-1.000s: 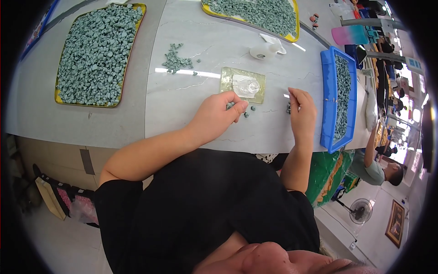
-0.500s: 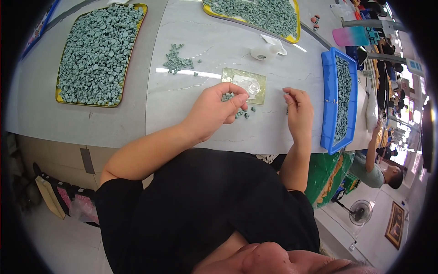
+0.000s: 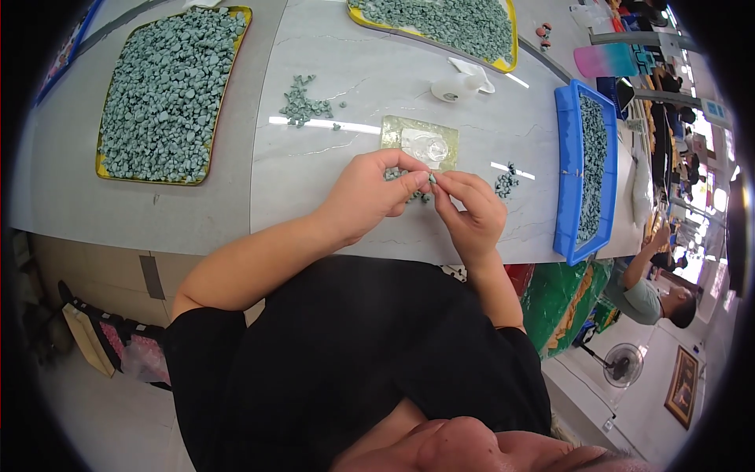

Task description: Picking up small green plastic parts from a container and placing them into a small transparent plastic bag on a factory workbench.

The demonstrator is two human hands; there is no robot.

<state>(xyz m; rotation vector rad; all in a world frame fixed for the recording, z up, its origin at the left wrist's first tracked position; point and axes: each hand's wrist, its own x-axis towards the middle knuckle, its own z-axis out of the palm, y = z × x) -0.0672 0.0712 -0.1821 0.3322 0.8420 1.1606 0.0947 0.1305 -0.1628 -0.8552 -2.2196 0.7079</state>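
My left hand [image 3: 370, 189] and my right hand [image 3: 473, 216] meet over the near part of the table, fingertips touching. Both are pinched on a small green stone piece [image 3: 432, 179]; the fingers hide most of it. Just beyond them lies a yellowish translucent pad [image 3: 419, 124], with a white sheet and a clear round blob or dish [image 3: 432, 148] on top. Several loose green stones [image 3: 395, 174] show behind and under my left fingers. To the right of my right hand is a small heap of darker green stones [image 3: 506, 182].
Yellow-rimmed trays of green stones stand at the left [image 3: 101, 161] and far middle [image 3: 513, 57]. A blue bin [image 3: 568, 177] of stones stands at right. A white bottle [image 3: 450, 90] and a scattered stone pile [image 3: 300, 104] lie beyond my hands. Another person [image 3: 643, 295] sits at right.
My right hand has moved left from beside the small stone heap to my left fingertips, uncovering that heap. My left hand has stayed nearly still.
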